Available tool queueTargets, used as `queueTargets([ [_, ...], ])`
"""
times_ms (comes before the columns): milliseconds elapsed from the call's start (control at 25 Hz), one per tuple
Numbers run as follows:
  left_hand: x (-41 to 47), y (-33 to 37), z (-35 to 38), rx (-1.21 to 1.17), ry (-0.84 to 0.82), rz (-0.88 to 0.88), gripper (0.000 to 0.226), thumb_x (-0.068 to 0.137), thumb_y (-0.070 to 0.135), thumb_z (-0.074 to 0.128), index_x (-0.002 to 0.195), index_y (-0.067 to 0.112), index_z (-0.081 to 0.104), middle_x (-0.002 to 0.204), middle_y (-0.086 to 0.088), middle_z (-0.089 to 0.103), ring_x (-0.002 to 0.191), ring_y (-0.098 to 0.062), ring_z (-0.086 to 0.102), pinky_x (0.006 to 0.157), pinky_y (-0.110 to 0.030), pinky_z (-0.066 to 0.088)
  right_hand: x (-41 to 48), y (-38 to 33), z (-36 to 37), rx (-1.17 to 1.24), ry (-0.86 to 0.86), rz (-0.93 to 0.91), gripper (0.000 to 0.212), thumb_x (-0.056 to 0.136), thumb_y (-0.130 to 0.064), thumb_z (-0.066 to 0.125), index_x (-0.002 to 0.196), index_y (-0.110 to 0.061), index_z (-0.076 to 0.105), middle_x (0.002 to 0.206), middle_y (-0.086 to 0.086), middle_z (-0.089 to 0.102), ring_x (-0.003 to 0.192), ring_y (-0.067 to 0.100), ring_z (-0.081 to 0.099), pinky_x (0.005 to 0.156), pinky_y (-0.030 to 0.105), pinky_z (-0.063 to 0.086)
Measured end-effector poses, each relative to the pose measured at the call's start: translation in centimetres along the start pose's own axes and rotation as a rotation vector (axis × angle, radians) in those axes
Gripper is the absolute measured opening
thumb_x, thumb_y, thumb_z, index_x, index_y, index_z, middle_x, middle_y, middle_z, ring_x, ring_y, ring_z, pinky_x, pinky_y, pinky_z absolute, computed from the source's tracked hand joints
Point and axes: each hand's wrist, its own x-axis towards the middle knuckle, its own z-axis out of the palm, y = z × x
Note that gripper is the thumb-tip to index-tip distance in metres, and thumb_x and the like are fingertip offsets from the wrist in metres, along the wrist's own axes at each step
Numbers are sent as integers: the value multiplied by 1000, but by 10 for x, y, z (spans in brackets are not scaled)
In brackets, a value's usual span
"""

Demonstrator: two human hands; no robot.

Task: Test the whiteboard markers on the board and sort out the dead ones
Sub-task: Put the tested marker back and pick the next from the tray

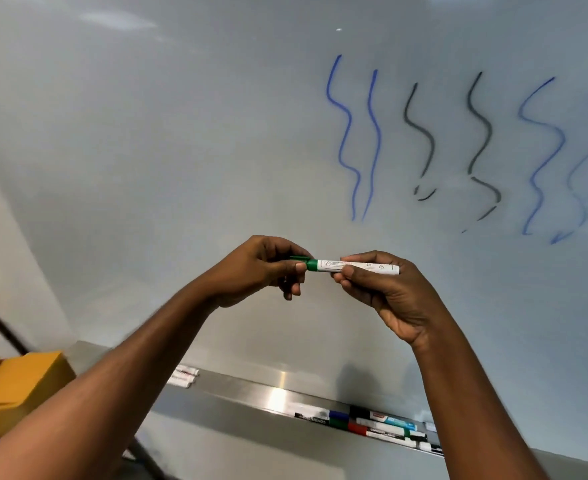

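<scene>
My left hand [268, 268] pinches the green cap [301, 258] between thumb and fingertips. My right hand [389, 296] curls round the white barrel of the marker [372, 267], held level before the whiteboard [181, 150], below blue and black squiggles [420, 133]. No green stroke shows, so I judge this uncapping: next, pull straight apart, then draw.

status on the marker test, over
Left hand grips the cap end, right hand pinches the barrel of the green marker. Only blue and black squiggles on the whiteboard. Nothing in the way.
</scene>
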Motion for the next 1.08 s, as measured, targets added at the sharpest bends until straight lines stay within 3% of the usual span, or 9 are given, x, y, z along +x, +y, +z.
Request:
queueTargets([
  [200, -33, -9, -19, -24, 141, -87, 19, 94, 1, 48, 105, -3, 63, 69, -11, 54, 56, -19, 53, 51, -25, 45, 13, 30, 35, 84, -29, 41, 10, 79, 8, 66, 89, 8, 68, 84, 23, 72, 75, 28, 73, 65, 23, 58],
  [600, -126, -59, -74, 102, 361, -153, 19, 95, 6, 50, 103, 8, 67, 67, -10, 52, 54, -17, 46, 51, -24, 42, 14, 102, 126, 113, -129, 287, 8, 84, 6, 62, 91, 6, 66, 88, 23, 72, 78, 28, 72, 67, 26, 60],
  [800, -222, -130, -126, -8, 531, -382, 14, 94, 8, 54, 96, 3, 66, 60, -7, 54, 50, -16, 49, 46, -24, 40, 11, 203, 214, 41, -114, 505, 11, 82, 7, 66, 87, -2, 62, 74, 14, 66, 62, 16, 67, 58, 20, 56],
  [960, -310, -184, -161, -8, 543, -585, 15, 89, 13, 61, 90, -1, 66, 64, -8, 62, 54, -17, 55, 50, -27, 43, -9, 300, 277, -131, -65, 619, 21, 82, 4, 69, 73, -10, 56, 59, 5, 59, 50, 9, 59, 55, 18, 51],
  [1080, -381, -226, -179, -64, 534, -780, 13, 88, 10, 59, 83, -1, 65, 61, -7, 64, 49, -14, 56, 51, -25, 43, -38, 380, 319, -322, -104, 734, 26, 85, -5, 69, 63, -9, 56, 55, 6, 55, 51, 13, 54, 60, 22, 48],
])
